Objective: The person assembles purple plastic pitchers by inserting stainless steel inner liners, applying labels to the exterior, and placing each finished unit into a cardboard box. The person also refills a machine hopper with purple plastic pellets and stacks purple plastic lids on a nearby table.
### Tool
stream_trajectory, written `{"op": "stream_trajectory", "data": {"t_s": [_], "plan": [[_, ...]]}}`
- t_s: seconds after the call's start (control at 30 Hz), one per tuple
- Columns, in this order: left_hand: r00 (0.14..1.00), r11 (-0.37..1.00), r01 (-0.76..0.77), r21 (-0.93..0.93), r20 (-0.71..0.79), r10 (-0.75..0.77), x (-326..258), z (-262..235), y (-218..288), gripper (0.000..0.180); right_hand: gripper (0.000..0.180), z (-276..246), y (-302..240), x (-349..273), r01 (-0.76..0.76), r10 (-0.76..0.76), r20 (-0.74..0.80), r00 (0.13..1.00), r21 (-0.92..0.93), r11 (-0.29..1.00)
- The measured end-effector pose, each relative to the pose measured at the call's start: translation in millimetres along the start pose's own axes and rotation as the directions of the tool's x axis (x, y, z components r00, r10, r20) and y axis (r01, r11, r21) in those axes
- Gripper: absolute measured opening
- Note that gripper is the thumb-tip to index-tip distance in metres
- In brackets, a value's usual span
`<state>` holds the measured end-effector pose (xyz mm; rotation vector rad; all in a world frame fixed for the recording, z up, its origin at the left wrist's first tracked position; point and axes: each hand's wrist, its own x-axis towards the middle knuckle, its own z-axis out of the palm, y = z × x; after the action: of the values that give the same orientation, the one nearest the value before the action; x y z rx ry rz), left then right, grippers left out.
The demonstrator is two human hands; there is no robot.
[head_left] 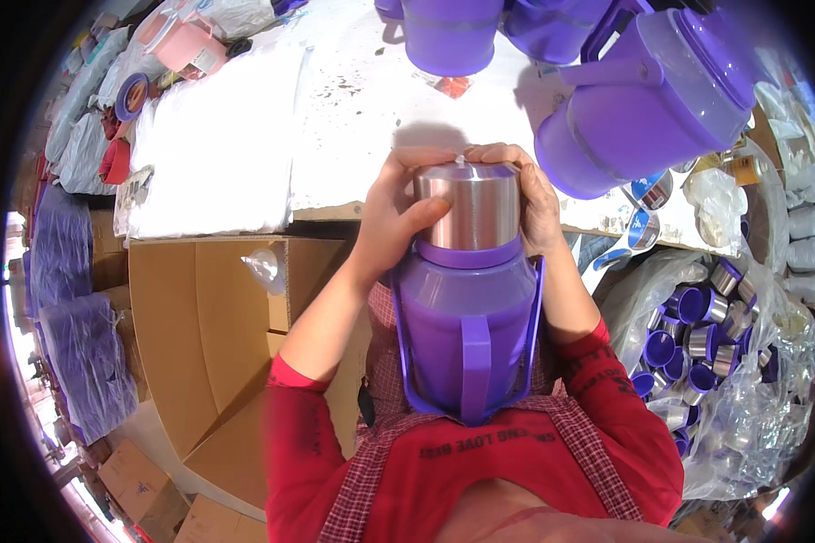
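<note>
— Hands first: what do they hold?

— Both are wrapped around the steel cap (469, 208) of a purple flask (466, 326). The left hand (397, 210) grips the cap's left side, thumb laid across its front, fingers curled over the top rim. The right hand (532, 201) clasps the right side, fingers bent over the top edge.

— And the flask itself?

— It stands between the person's forearms, close against the chest, its handle facing the camera and a purple strap looping down both sides. The cap sits on the flask's neck.

— What surrounds it, biggest things first?

— A white table (353, 100) lies beyond the hands, stained and scuffed. To the left, an open cardboard box (208, 335) sits below the table's edge. On the right, a clear plastic bag (743, 398) holds a heap of small cups (688, 348), purple inside and steel outside.

— Anything on the table?

— A large purple jug (643, 109) lies tilted at the upper right, well apart from the hands. Two more purple containers (451, 34) stand at the far edge. A folded white sheet (217, 145) covers the left part, and a pink jug (186, 41) rests at the far left corner.
</note>
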<state>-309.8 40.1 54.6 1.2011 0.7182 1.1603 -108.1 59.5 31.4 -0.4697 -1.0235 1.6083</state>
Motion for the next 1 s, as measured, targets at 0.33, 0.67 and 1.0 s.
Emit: {"op": "stream_trajectory", "data": {"t_s": [0.33,0.67,1.0], "plan": [[0.648,0.347,0.540,0.767,-0.642,0.410,74.0,-252.6,-12.5,0.026,0.064,-8.9,17.7,-0.3,-0.336,0.523,-0.418,0.743,0.443,0.831],[0.744,0.858,0.462,0.222,-0.624,-0.239,59.8,-196.1,-4.1,0.029,0.036,-5.4,26.8,-4.8,-0.475,0.530,-0.396,0.750,0.235,0.848],[0.916,0.954,0.282,-0.104,-0.268,-0.300,10.5,13.1,-39.8,0.020,0.017,-5.5,31.6,-0.2,-0.312,0.222,-0.524,0.822,-0.089,0.946]]}}
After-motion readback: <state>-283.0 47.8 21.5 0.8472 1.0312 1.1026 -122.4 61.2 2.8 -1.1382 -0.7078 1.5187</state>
